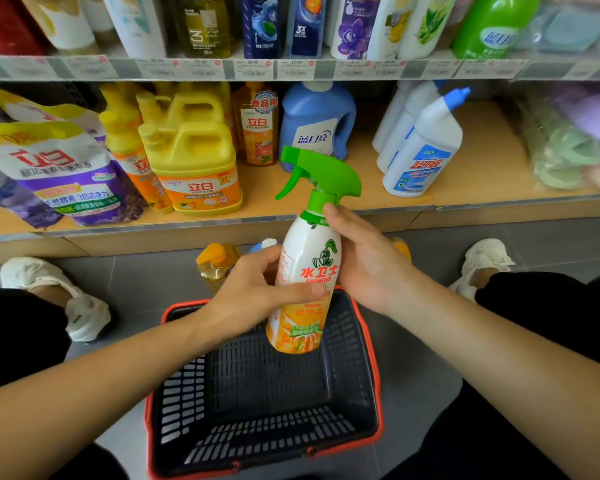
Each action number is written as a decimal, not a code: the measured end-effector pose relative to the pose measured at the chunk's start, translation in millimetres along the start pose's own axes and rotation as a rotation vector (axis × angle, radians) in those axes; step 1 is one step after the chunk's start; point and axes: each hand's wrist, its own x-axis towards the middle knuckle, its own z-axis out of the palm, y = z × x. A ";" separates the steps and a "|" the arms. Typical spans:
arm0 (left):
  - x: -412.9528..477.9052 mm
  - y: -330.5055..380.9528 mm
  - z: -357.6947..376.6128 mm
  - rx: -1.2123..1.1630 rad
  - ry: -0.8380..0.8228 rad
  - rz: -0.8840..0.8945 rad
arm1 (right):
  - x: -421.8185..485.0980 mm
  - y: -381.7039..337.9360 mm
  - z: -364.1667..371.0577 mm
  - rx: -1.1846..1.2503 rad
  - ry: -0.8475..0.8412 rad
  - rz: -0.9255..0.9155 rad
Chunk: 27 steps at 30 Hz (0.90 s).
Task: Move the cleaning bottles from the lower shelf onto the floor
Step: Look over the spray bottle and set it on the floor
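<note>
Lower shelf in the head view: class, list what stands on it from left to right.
Purple refill pouch → yellow jugs → orange dish-soap bottle → blue detergent jug → white toilet-cleaner bottles → clear-wrapped pastel packs.

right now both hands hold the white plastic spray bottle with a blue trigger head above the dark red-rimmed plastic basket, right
The trigger head is green, not blue. The head view shows the left hand and right hand holding the white plastic spray bottle above the dark red-rimmed plastic basket.

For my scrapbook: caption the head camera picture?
The left hand and right hand hold a spray bottle over a basket.
</note>
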 end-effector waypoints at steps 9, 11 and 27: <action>-3.5 12.8 -6.3 -0.329 -0.316 -0.190 | 4.5 -11.2 -6.1 0.115 -0.168 0.076; -4.3 13.1 -6.8 -0.325 -0.316 -0.182 | 4.7 -11.7 -4.6 0.106 -0.142 0.065; -0.9 6.5 6.5 0.549 0.243 0.126 | 6.2 10.1 0.0 -0.221 0.461 -0.238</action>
